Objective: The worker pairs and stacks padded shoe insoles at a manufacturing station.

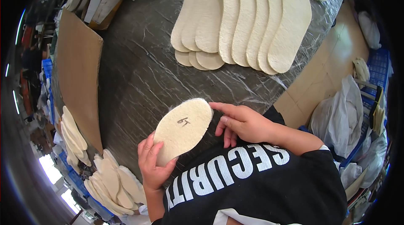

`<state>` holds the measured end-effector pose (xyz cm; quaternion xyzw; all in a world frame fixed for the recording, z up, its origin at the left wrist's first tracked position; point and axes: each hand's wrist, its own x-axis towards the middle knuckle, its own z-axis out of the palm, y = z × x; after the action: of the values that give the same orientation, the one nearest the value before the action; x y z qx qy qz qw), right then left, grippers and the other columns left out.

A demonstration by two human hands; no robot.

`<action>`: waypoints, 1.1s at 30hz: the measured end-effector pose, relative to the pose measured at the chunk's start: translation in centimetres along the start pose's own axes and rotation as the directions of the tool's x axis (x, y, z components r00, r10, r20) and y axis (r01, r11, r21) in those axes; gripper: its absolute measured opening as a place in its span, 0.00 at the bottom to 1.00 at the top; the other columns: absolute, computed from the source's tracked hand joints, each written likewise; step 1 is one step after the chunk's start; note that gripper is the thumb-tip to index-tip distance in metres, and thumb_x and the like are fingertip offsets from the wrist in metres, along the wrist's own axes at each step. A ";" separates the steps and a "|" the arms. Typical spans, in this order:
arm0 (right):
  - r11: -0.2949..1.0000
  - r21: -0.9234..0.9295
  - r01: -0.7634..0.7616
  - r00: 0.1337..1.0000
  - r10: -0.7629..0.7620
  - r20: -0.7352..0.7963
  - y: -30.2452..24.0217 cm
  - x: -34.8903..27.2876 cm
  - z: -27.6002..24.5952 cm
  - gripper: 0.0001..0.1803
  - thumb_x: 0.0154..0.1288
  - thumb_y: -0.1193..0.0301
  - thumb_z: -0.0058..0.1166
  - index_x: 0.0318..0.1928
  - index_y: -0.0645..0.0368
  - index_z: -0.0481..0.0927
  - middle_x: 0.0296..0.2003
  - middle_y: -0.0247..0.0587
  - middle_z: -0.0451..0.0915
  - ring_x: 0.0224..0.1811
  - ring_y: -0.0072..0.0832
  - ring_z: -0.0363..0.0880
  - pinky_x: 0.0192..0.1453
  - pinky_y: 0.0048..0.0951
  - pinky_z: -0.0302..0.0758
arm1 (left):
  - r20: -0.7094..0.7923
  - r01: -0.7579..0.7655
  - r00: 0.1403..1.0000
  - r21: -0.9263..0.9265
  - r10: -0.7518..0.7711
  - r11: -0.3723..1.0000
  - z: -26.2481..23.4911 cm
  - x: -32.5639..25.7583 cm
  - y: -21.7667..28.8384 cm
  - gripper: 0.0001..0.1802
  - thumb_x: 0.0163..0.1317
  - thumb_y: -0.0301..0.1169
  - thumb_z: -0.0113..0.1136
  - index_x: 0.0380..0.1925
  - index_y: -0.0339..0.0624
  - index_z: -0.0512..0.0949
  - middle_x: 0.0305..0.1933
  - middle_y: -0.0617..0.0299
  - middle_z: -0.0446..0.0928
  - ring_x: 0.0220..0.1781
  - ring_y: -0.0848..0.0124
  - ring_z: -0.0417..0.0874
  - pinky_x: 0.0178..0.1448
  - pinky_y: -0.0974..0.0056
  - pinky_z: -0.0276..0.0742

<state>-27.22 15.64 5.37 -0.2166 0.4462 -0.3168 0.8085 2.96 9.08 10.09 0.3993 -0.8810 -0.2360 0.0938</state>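
Note:
My left hand point(152, 164) grips the near end of a cream fleece insole point(182, 130) with a dark handwritten mark on its face, held over the near edge of the table. My right hand point(242, 122) is beside the insole's right edge, its fingertips touching that edge, fingers slightly spread. Farther back on the table lies a fanned row of several similar cream insoles point(244, 18), overlapping one another.
The table point(139, 73) is covered in crinkled clear plastic. A brown cardboard sheet point(79, 73) leans on its left side. More insoles point(111, 183) are stacked at the lower left. Cardboard flooring point(324, 77), white bags point(343, 107) and a blue crate point(378, 67) lie to the right.

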 end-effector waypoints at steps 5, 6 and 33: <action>1.000 0.005 0.006 1.000 -0.006 0.019 0.1 0.0 0.0 0.28 0.78 0.75 0.32 0.76 0.57 0.52 0.39 0.45 0.78 0.31 0.28 0.84 0.35 0.26 0.82 | 0.004 -0.004 1.000 -0.004 0.004 1.000 0.2 -0.1 -0.2 0.29 0.38 0.31 0.76 0.44 0.35 0.78 0.59 0.43 0.77 0.55 0.47 0.77 0.60 0.49 0.72; 1.000 0.007 0.007 1.000 -0.007 0.018 0.1 0.0 0.0 0.28 0.78 0.75 0.32 0.76 0.57 0.52 0.39 0.45 0.78 0.31 0.28 0.84 0.35 0.26 0.82 | 0.006 -0.001 1.000 -0.001 0.001 1.000 0.2 -0.1 -0.2 0.29 0.38 0.31 0.75 0.44 0.34 0.78 0.59 0.43 0.77 0.55 0.47 0.77 0.60 0.49 0.72; 0.995 0.031 0.090 0.994 -0.088 -0.061 0.3 -0.2 0.6 0.26 0.76 0.75 0.35 0.71 0.66 0.55 0.36 0.46 0.78 0.30 0.28 0.83 0.33 0.26 0.81 | 0.065 -0.022 0.998 0.099 0.016 0.995 -0.1 0.7 0.6 0.31 0.37 0.29 0.77 0.45 0.36 0.77 0.60 0.45 0.76 0.54 0.46 0.76 0.58 0.49 0.74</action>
<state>-26.72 15.99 5.59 -0.2130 0.4548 -0.3662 0.7834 2.14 8.80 10.49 0.3872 -0.8980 -0.2035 0.0478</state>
